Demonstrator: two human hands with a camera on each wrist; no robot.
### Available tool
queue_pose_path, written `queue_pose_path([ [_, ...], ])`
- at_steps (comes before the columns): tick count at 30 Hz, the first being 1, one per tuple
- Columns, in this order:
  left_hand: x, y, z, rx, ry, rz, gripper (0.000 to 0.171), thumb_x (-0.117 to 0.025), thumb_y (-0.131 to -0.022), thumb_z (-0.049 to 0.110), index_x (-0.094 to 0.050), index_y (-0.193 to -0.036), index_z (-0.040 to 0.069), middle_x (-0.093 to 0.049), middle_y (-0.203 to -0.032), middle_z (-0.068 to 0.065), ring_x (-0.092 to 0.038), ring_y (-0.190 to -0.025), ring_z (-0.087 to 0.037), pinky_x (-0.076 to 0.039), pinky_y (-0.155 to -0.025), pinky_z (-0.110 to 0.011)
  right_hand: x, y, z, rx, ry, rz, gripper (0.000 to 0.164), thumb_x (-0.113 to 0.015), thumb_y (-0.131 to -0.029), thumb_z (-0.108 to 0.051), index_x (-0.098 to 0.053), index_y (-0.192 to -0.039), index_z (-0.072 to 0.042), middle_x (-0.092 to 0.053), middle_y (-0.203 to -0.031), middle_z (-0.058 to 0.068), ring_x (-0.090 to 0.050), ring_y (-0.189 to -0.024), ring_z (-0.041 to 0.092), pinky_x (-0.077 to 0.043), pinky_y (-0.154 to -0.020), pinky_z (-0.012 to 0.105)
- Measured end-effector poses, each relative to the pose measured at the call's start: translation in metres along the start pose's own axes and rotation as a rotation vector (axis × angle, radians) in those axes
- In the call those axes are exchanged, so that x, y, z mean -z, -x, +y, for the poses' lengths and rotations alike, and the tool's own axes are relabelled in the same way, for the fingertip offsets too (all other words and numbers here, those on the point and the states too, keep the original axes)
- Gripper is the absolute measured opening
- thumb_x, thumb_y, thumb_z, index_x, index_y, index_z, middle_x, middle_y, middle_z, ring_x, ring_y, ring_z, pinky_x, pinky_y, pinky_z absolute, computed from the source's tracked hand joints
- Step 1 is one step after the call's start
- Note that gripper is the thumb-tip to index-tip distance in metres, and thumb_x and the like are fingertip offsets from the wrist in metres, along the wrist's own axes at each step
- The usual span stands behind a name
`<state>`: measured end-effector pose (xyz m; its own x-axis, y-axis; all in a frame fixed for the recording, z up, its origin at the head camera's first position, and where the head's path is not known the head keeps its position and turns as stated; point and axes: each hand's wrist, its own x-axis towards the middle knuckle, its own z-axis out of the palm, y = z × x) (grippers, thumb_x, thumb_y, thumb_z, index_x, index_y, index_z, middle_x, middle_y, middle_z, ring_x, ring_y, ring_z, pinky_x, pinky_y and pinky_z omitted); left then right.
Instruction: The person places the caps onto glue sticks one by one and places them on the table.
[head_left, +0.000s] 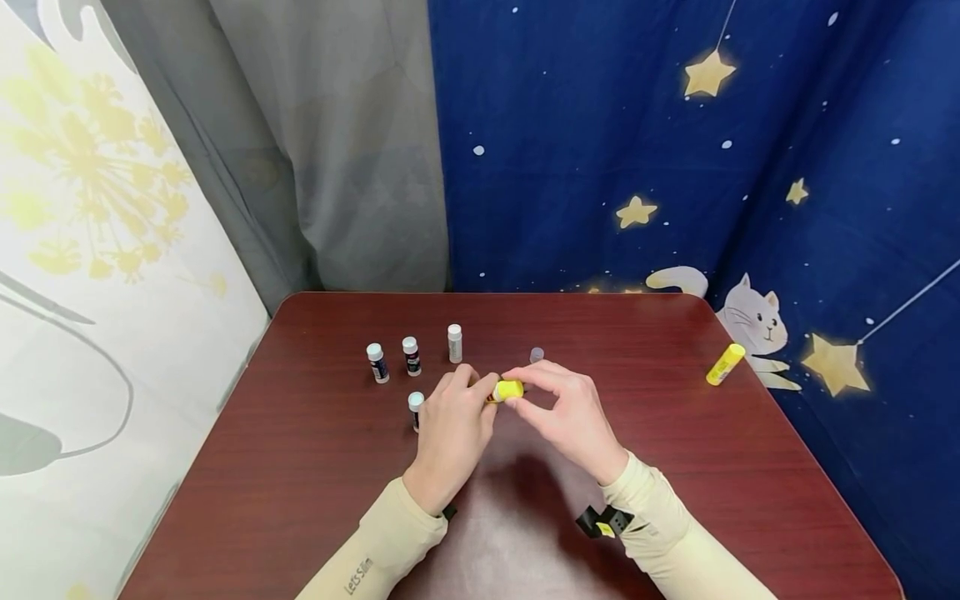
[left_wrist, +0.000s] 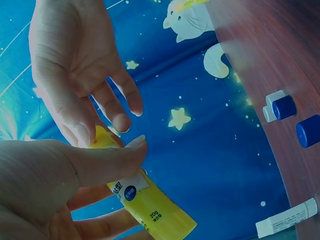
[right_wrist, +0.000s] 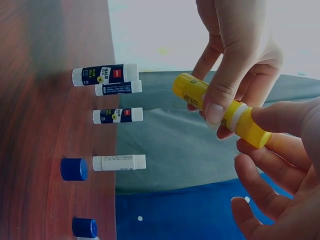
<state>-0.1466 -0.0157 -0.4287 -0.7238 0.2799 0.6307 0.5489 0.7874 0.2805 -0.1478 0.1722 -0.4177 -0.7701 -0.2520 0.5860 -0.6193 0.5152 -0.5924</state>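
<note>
A yellow glue stick (right_wrist: 195, 92) is held between both hands, above the table. My left hand (head_left: 453, 425) grips its long printed body, thumb on one side and fingers on the other. At the other end, past a white ring (right_wrist: 237, 117), my right hand (head_left: 573, 417) pinches the short yellow end piece (right_wrist: 252, 132) with thumb and fingertips. The right hand's other fingers are spread apart from the stick. In the left wrist view, the left thumb partly covers the glue stick's middle (left_wrist: 130, 192).
Dark-labelled glue sticks with pale caps (head_left: 378, 364) stand left of the hands, one partly behind the left hand. A white glue stick (head_left: 455, 343) stands beyond them. Two blue caps (right_wrist: 74, 169) (right_wrist: 84, 227) are on the table (head_left: 315, 500). Another yellow glue stick (head_left: 725, 364) stands near the right edge.
</note>
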Motion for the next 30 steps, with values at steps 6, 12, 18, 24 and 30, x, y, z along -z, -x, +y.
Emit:
queue_pose_path([
  [6,0.0006,0.0000,0.0015,0.011,-0.003,0.000,0.033,-0.086,-0.080,0.013,-0.078,-0.111,0.017,-0.058,-0.089,-0.002,-0.056,-0.078,-0.019,-0.049,-0.049,-0.033,-0.0006,0.0012,0.0006,-0.001,0.000,-0.001,0.026,-0.082,-0.086,-0.022,-0.077,-0.111,-0.024,-0.069,-0.106,-0.016,-0.063,-0.095,0.004,-0.051,-0.080,0.025],
  [12,0.0006,0.0004,0.0030,0.023,-0.012,-0.002,0.032,-0.086,-0.080,0.013,-0.078,-0.110,0.018,-0.058,-0.088,-0.001,-0.057,-0.078,-0.019,-0.049,-0.048,-0.033,-0.0020,0.0032,0.0015,-0.012,0.010,-0.002,0.027,-0.083,-0.086,-0.022,-0.077,-0.112,-0.025,-0.069,-0.106,-0.017,-0.064,-0.096,0.004,-0.052,-0.082,0.028],
  [18,0.0002,0.0000,0.0048,0.032,-0.021,-0.001,0.032,-0.086,-0.079,0.012,-0.078,-0.109,0.019,-0.060,-0.088,0.000,-0.059,-0.080,-0.021,-0.049,-0.047,-0.035,-0.0029,0.0038,0.0017,-0.019,0.017,0.004,0.027,-0.083,-0.085,-0.021,-0.078,-0.111,-0.023,-0.069,-0.103,-0.016,-0.065,-0.098,0.004,-0.054,-0.083,0.032],
  [24,-0.0001,-0.0017,0.0055,0.030,-0.046,0.006,0.031,-0.086,-0.078,0.011,-0.078,-0.106,0.020,-0.061,-0.088,0.003,-0.061,-0.080,-0.021,-0.050,-0.047,-0.037,-0.0041,0.0036,0.0014,-0.009,0.036,0.012,0.026,-0.083,-0.085,-0.019,-0.078,-0.110,-0.023,-0.069,-0.102,-0.016,-0.065,-0.096,0.003,-0.052,-0.083,0.026],
  [30,-0.0010,-0.0019,0.0052,-0.009,-0.052,0.007,0.026,-0.086,-0.076,0.008,-0.079,-0.100,0.017,-0.059,-0.080,0.004,-0.061,-0.073,-0.020,-0.052,-0.050,-0.035,-0.0043,0.0042,0.0007,0.013,0.049,0.014,0.025,-0.084,-0.084,-0.015,-0.079,-0.108,-0.021,-0.071,-0.102,-0.013,-0.065,-0.098,0.010,-0.052,-0.082,0.026],
])
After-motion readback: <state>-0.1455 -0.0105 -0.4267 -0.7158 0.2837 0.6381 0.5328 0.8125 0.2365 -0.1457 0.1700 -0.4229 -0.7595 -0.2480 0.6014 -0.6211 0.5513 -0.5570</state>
